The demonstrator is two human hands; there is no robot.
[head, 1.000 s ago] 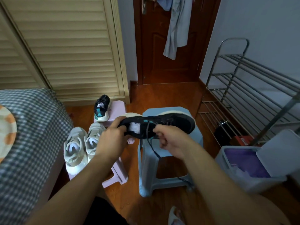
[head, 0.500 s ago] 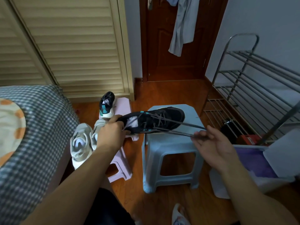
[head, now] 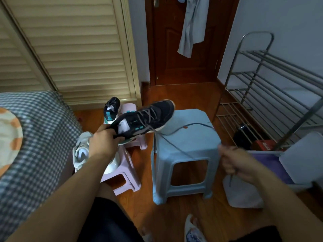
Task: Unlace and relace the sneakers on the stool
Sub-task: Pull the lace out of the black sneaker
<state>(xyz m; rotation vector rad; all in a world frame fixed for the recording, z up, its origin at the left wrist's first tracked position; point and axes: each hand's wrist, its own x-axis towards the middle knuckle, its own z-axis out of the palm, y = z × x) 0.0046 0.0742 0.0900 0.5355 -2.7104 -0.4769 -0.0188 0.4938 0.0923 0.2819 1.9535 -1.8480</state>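
Lace (head: 176, 147) is running down-right from the black sneaker (head: 146, 117) we are gripping by its heel in our left hand (head: 104, 142) above the stool (head: 192, 137), toward our right hand (head: 234, 163) pinching it, so we are judging the pull outward.

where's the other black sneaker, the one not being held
In the head view, the second black sneaker stands on the far end of the pink stool, left of centre, just behind the held sneaker and in front of the louvred door.
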